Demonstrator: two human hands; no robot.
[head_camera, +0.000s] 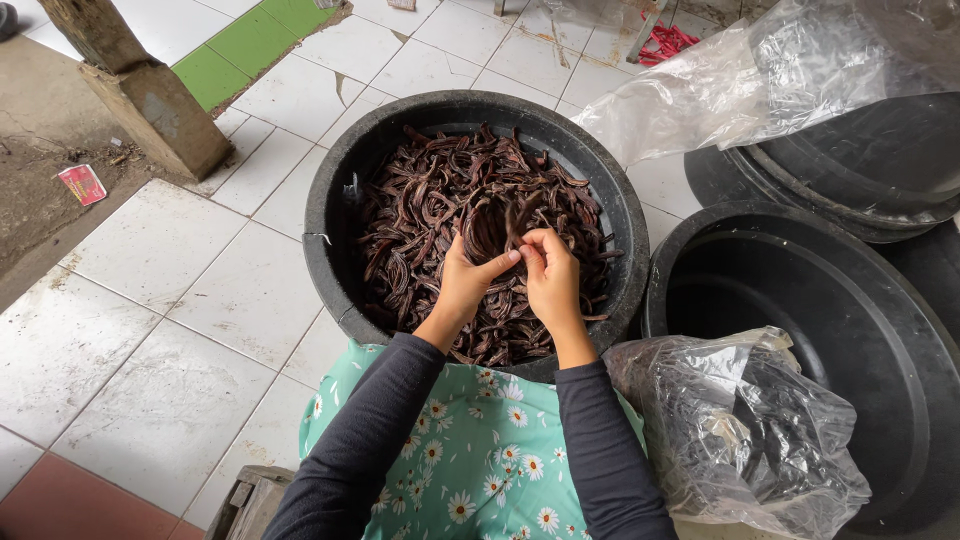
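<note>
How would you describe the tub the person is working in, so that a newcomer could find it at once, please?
Start at the white tiled floor. The round black tub sits there straight ahead of the person, with both hands, left hand and right hand, in it. Unlike the empty black tub beside it, it is heaped with dark brown pods.

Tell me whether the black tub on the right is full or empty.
Empty as far as shows: the right tub has bare dark walls, though a plastic bag covers part of it. The centre tub holds brown pods.
</note>
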